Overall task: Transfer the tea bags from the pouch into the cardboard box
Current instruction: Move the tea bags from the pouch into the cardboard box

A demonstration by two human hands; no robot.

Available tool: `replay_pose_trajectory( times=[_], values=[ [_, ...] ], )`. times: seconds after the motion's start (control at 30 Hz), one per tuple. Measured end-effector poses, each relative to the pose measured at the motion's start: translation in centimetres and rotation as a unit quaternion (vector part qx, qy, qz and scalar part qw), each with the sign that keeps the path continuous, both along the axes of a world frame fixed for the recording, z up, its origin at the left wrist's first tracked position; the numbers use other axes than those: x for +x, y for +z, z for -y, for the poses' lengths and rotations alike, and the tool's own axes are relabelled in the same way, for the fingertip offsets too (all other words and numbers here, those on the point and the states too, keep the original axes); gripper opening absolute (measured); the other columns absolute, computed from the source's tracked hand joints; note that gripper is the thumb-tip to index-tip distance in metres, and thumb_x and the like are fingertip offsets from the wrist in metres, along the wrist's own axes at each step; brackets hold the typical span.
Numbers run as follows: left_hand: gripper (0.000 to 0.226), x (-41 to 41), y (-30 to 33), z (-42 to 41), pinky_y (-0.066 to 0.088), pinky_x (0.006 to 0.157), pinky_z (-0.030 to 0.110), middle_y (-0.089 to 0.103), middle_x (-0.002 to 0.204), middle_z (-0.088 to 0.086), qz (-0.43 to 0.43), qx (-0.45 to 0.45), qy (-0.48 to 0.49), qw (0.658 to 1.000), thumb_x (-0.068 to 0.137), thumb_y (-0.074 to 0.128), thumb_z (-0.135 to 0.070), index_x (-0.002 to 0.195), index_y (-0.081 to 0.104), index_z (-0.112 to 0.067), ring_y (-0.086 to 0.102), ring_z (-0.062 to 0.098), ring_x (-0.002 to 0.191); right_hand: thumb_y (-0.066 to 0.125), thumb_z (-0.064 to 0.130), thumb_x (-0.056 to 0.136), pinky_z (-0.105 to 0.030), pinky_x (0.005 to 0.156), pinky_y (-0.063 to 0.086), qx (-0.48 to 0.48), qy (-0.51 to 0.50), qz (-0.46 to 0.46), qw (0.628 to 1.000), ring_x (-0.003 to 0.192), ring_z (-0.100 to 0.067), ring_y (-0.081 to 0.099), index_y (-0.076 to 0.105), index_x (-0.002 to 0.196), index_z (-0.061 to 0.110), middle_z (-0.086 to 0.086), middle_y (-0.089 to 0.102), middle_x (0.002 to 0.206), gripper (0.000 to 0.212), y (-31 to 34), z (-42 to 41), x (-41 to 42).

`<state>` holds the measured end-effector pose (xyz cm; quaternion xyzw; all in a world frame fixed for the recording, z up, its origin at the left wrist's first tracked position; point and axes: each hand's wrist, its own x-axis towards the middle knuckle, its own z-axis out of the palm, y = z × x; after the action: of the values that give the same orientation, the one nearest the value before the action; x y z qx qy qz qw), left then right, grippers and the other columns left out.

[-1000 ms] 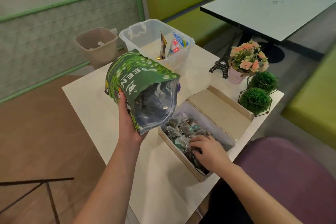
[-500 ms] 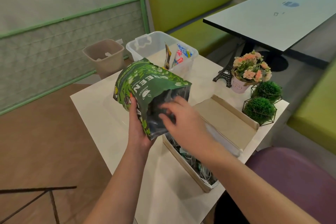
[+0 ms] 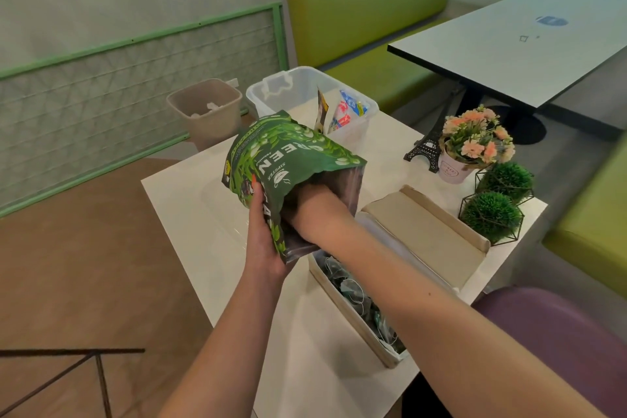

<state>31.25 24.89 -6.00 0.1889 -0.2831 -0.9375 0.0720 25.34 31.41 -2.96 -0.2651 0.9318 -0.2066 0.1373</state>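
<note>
While the green tea pouch point(image 3: 288, 173) lies tilted at frame centre, mouth toward lower right over the cardboard box point(image 3: 342, 295), the right hand point(image 3: 305, 210) is buried inside it, fingers hidden, so their state cannot be told. The left hand point(image 3: 263, 241) clamps the pouch's lower edge.

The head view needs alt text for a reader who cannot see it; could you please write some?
A person's left hand holds a green pouch tilted over a white table, while the right hand is hidden inside its mouth. An open cardboard box with tea bags lies just below, near a clear bin and small plants.
</note>
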Motion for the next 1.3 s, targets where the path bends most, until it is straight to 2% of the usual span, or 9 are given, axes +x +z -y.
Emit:
replay_pose_trajectory(
  times=[0.13, 0.33, 0.43, 0.63, 0.83, 1.0, 1.1, 1.2, 1.3],
  values=[
    [0.067, 0.1, 0.1, 0.3, 0.06, 0.058, 0.043, 0.077, 0.103, 0.01, -0.005, -0.004, -0.018, 1.0, 0.095, 0.037, -0.068, 0.092, 0.084, -0.02, 0.076, 0.026, 0.086, 0.062, 0.033, 0.089, -0.026, 0.062, 0.049, -0.133, -0.039, 0.008, 0.99, 0.072, -0.022, 0.063, 0.066, 0.095, 0.014, 0.001, 0.059, 0.07, 0.02, 0.3, -3.3, 1.7],
    [0.069, -0.5, -1.3, 1.7, 0.05, 0.102, 0.049, 0.058, 0.143, 0.009, -0.023, 0.009, -0.015, 1.0, 0.093, 0.047, -0.069, 0.143, 0.054, -0.022, 0.059, 0.031, 0.128, 0.065, 0.025, 0.091, -0.012, 0.044, 0.029, -0.356, -0.101, 0.193, 0.909, 0.041, -0.001, 0.035, 0.061, 0.087, 0.013, 0.008, 0.046, 0.056, 0.012, -0.5, -10.4, 3.4],
    [0.073, -0.6, -2.6, 2.0, 0.032, 0.119, 0.05, 0.05, 0.151, 0.006, -0.022, 0.009, -0.014, 1.0, 0.092, 0.052, -0.067, 0.149, 0.047, -0.022, 0.048, 0.03, 0.138, 0.066, 0.023, 0.09, -0.012, 0.047, 0.031, -0.316, -0.143, 0.191, 0.918, 0.047, -0.002, 0.036, 0.062, 0.084, 0.015, 0.006, 0.047, 0.064, 0.01, -3.5, -13.4, 3.5],
    [0.076, -0.6, -3.6, 1.6, 0.027, 0.121, 0.053, 0.049, 0.152, 0.007, -0.024, -0.001, -0.042, 0.999, 0.088, 0.059, -0.067, 0.15, 0.046, -0.023, 0.046, 0.031, 0.14, 0.074, 0.027, 0.082, -0.025, 0.066, 0.046, -0.147, -0.19, 0.157, 0.958, 0.066, -0.006, 0.047, 0.065, 0.078, 0.015, 0.011, 0.049, 0.075, 0.016, -10.4, -16.8, 4.1],
    [0.071, -0.2, -3.8, 0.7, 0.029, 0.12, 0.053, 0.05, 0.151, 0.006, -0.026, -0.012, -0.047, 0.998, 0.093, 0.053, -0.065, 0.149, 0.047, -0.023, 0.047, 0.031, 0.139, 0.061, 0.043, 0.092, -0.036, 0.1, 0.042, -0.128, -0.117, 0.003, 0.985, 0.118, -0.01, 0.044, 0.062, 0.12, 0.035, 0.014, 0.052, 0.12, 0.029, -11.9, -17.3, 5.5],
    [0.07, 0.1, -3.8, 0.3, 0.03, 0.12, 0.052, 0.053, 0.149, 0.006, -0.027, -0.013, -0.048, 0.998, 0.092, 0.054, -0.066, 0.148, 0.05, -0.023, 0.05, 0.03, 0.137, 0.047, 0.033, 0.101, -0.031, 0.091, 0.034, 0.041, 0.078, -0.023, 0.996, 0.116, -0.015, 0.04, 0.053, 0.134, 0.049, 0.024, 0.048, 0.14, 0.037, -13.5, -16.6, 5.5],
    [0.069, 0.4, -3.3, 0.3, 0.031, 0.119, 0.052, 0.054, 0.148, 0.006, -0.031, -0.013, -0.045, 0.998, 0.092, 0.053, -0.066, 0.147, 0.051, -0.023, 0.05, 0.031, 0.137, 0.048, 0.041, 0.098, -0.033, 0.097, 0.03, 0.105, 0.078, 0.012, 0.991, 0.121, -0.015, 0.036, 0.056, 0.131, 0.046, 0.022, 0.047, 0.139, 0.034, -13.0, -16.6, 5.1],
    [0.069, 0.5, -2.5, 0.4, 0.032, 0.118, 0.052, 0.055, 0.147, 0.006, -0.024, -0.014, -0.033, 0.999, 0.092, 0.053, -0.066, 0.146, 0.051, -0.024, 0.051, 0.032, 0.136, 0.054, 0.049, 0.092, -0.032, 0.102, 0.035, -0.05, -0.014, -0.007, 0.999, 0.122, -0.01, 0.043, 0.063, 0.116, 0.041, 0.021, 0.054, 0.123, 0.027, -10.2, -15.9, 4.8],
    [0.066, 0.6, -1.8, 0.4, 0.034, 0.117, 0.053, 0.056, 0.146, 0.007, -0.021, -0.018, -0.021, 0.999, 0.094, 0.05, -0.065, 0.145, 0.054, -0.023, 0.053, 0.032, 0.134, 0.064, 0.051, 0.086, -0.029, 0.092, 0.051, -0.312, -0.126, -0.006, 0.942, 0.105, -0.001, 0.053, 0.049, 0.125, 0.04, 0.019, 0.052, 0.118, 0.042, -5.1, -14.0, 4.7]
  ],
)
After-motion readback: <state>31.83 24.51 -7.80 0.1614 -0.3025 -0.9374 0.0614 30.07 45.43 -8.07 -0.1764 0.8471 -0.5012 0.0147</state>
